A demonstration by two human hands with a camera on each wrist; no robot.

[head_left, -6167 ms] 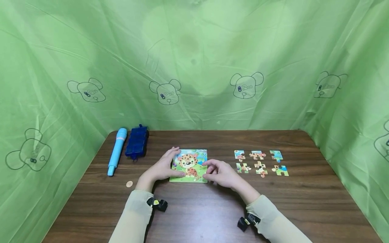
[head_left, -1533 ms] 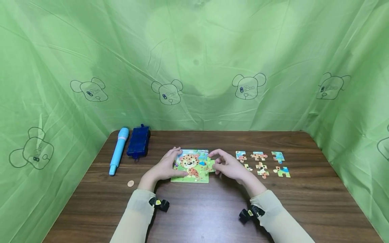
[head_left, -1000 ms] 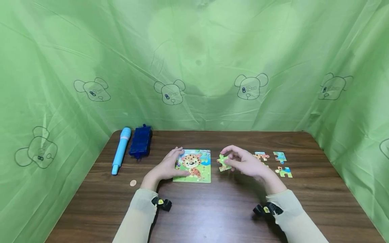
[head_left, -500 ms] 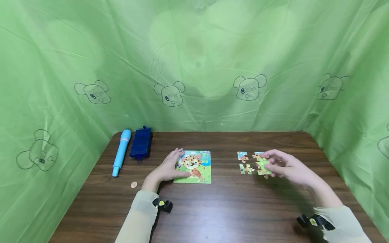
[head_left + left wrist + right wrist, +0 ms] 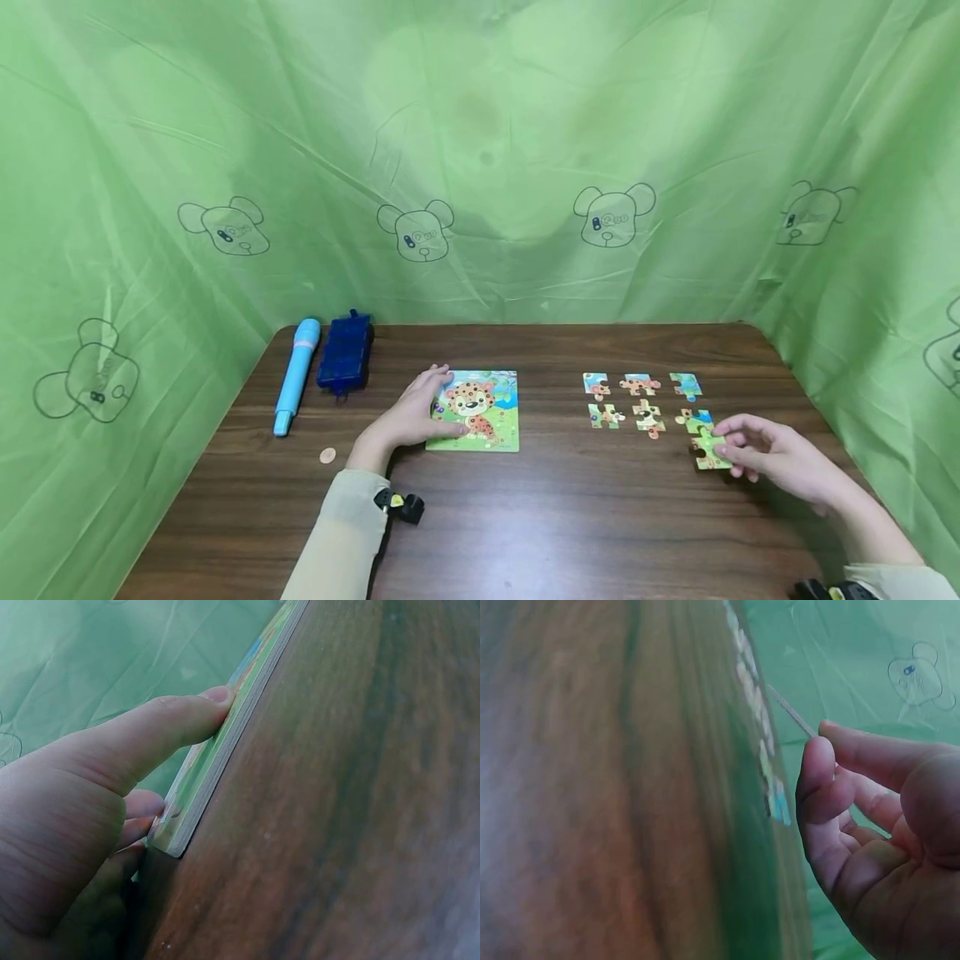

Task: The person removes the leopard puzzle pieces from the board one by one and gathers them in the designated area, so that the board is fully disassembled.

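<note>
Green-edged puzzle piece (image 5: 707, 451) pinched in right hand (image 5: 780, 462) grip; left hand (image 5: 408, 417) flat on leopard puzzle board (image 5: 480, 408).

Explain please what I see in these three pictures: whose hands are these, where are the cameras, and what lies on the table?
There is no machine here: a person works with two bare hands. The wide picture comes from a camera on the person's head, looking forward and down. The two close pictures come from small cameras worn on each wrist.

On the brown wooden table lies a leopard puzzle board. The left hand rests on it, thumb along its near edge. The right hand pinches one green puzzle piece just below six loose pieces laid in two rows. The right wrist view shows the piece edge-on between thumb and finger.

At the far left lie a light blue toy microphone, a dark blue plastic box and a small coin. Green cloth with bear drawings hangs around the table.
</note>
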